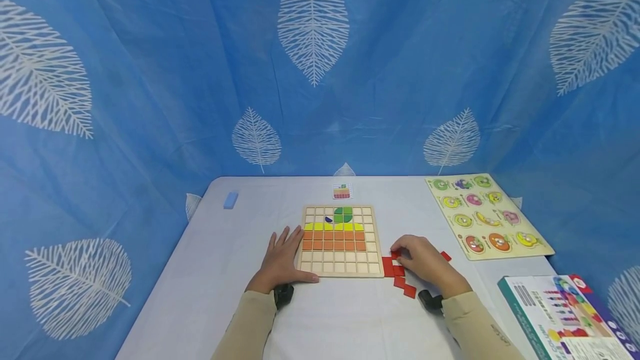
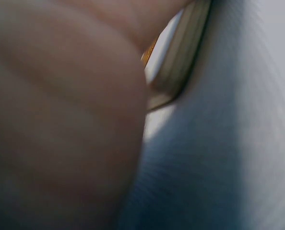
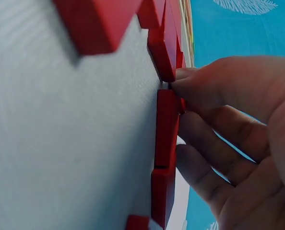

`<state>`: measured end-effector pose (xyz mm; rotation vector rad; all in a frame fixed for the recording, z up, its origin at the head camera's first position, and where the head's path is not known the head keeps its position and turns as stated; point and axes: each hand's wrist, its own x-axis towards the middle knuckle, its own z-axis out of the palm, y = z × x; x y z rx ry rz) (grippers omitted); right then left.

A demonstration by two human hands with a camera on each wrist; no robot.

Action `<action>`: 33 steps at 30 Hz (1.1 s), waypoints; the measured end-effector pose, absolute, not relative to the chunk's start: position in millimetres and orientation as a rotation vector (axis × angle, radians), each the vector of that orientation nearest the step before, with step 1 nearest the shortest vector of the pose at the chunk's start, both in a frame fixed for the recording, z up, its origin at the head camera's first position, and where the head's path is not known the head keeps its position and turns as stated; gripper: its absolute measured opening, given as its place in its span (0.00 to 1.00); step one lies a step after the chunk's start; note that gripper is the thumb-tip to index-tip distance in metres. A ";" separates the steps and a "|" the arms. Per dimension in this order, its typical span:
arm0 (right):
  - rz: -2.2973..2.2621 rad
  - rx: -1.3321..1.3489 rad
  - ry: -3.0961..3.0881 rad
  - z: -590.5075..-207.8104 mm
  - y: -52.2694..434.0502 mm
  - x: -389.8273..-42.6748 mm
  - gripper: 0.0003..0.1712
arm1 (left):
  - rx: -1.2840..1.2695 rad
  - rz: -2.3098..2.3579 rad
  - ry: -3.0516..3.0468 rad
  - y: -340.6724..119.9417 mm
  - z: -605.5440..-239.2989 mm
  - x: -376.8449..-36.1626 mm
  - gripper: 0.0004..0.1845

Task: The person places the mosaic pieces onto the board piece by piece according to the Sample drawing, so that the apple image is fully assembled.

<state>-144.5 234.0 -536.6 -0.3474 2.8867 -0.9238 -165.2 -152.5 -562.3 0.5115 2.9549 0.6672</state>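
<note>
A wooden grid board [image 1: 340, 264] lies on the white table, with green, yellow and orange tiles filling its upper rows. My left hand [image 1: 281, 257] rests flat on the table against the board's lower left corner [image 2: 173, 67], thumb along the front edge. The left wrist view is mostly filled by the blurred palm [image 2: 61, 120]. Several loose red tiles [image 1: 400, 281] lie just right of the board. My right hand [image 1: 421, 260] is on them, and its thumb and fingers [image 3: 214, 91] pinch one red tile [image 3: 166, 127] by its edge.
A small pattern card [image 1: 342, 191] lies behind the board. A blue eraser [image 1: 230, 200] sits at the far left, a fruit peg puzzle [image 1: 487, 215] at the right, and a printed toy box [image 1: 565, 315] at the near right corner. Blue leaf-print cloth surrounds the table.
</note>
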 end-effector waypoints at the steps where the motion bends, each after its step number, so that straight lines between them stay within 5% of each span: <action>1: -0.918 -0.341 2.888 -536.3 233.6 -144.7 0.16 | 0.509 0.667 2.954 -152.6 -562.1 -165.0 0.74; 33: -0.960 -0.387 2.790 -530.6 238.6 -141.9 0.20 | 0.517 0.667 2.949 -153.2 -560.0 -165.4 0.74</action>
